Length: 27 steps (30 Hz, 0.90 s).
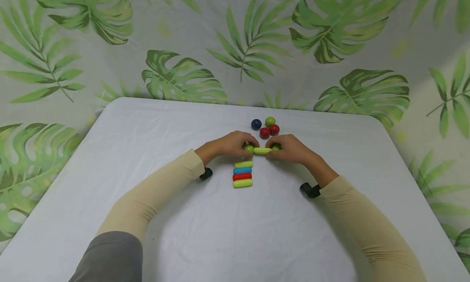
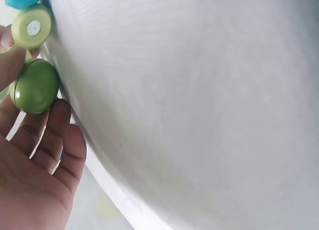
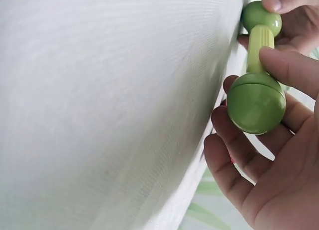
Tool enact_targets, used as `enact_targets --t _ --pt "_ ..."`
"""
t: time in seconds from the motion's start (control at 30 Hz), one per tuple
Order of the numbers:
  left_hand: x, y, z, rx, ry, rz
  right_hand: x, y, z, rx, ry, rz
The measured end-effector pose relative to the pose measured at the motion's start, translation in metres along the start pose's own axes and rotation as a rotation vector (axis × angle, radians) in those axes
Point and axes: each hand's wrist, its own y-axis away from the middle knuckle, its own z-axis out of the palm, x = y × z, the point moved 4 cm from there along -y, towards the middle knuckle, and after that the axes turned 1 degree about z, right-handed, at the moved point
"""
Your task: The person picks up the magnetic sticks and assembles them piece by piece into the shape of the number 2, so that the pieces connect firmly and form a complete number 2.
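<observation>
Leaf-print backdrop [image 1: 181, 80] hung behind white table [image 1: 165, 131].
Left hand [image 1: 232, 144] pinched one green ball [image 1: 249, 149]; four coloured rods [image 1: 242, 176] lay in a row nearer the wearer; yellow-green rod [image 1: 262, 150] bridged mid-table, joints seemingly touching, partly hidden; loose balls [image 1: 264, 133] lay beyond; right hand [image 1: 291, 149] held second green ball [image 3: 256, 105].

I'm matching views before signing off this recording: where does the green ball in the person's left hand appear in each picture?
Head: the green ball is near the centre, at the left end of the yellow-green stick.
Left wrist: the green ball is near the left edge, in the upper half.
Right wrist: the green ball is at upper right, above the stick.
Shared landmark: the left hand, on that ball in all three.
</observation>
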Motion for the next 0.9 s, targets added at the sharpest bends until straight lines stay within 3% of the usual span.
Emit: enact_targets --t 0.23,0.6,0.9 --pt "0.000 -0.006 0.004 -0.003 -0.027 -0.051 0.001 -0.002 0.003 -0.004 0.016 0.013" --pt "0.001 -0.010 0.007 0.029 0.017 -0.157 0.002 -0.004 0.006 -0.006 0.007 0.014" --pt "0.003 -0.011 0.007 0.034 -0.032 -0.134 0.002 -0.004 0.005 -0.011 -0.006 0.008"
